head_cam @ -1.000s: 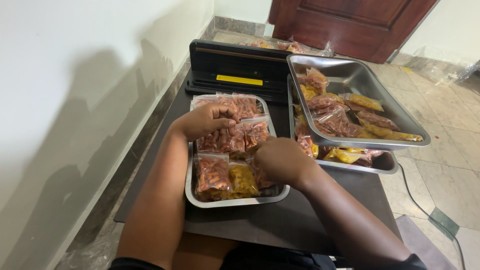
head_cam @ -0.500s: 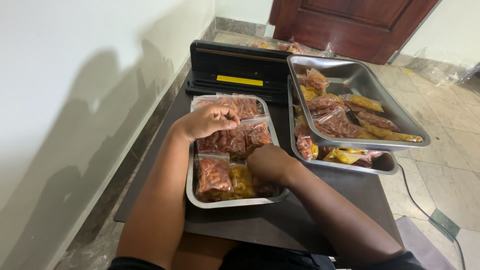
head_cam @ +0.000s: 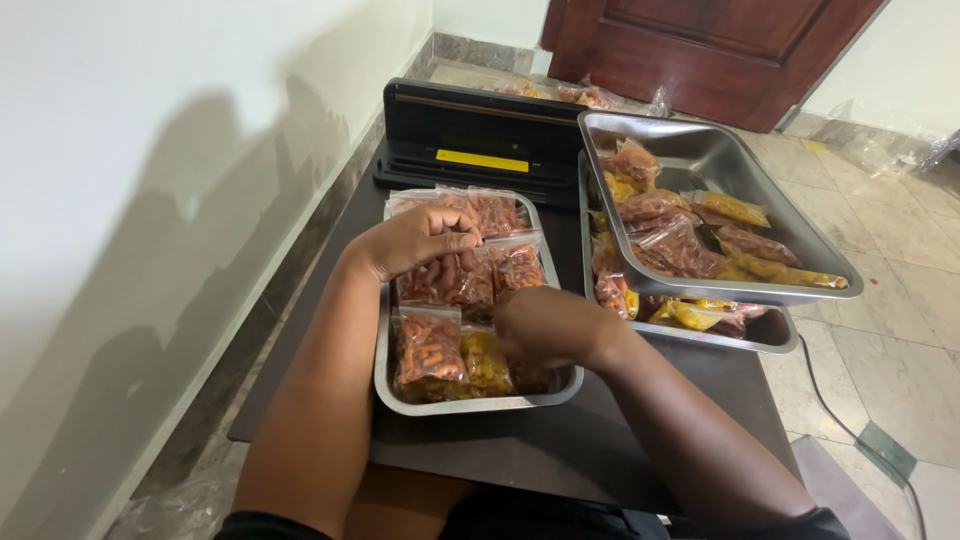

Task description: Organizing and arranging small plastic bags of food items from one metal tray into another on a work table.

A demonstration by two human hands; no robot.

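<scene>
Snack bags (head_cam: 455,280) in steel tray (head_cam: 480,403): left hand (head_cam: 415,240) fingers curled pinching one; right hand (head_cam: 545,325) fingers hidden, cannot tell

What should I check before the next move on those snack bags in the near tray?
1. Left hand on a bag: ok, fingers rest on the red-filled bags mid-tray.
2. Right hand grip: cannot tell, fingers are curled out of sight over the bags.
3. Near steel tray seated on the dark table: ok, flat.
4. Bags inside the tray: ok, none hang over the rim.
5. Upper tray stacked on the lower tray: not ok, it sits tilted and offset.
6. Black sealer closed: cannot tell.
</scene>
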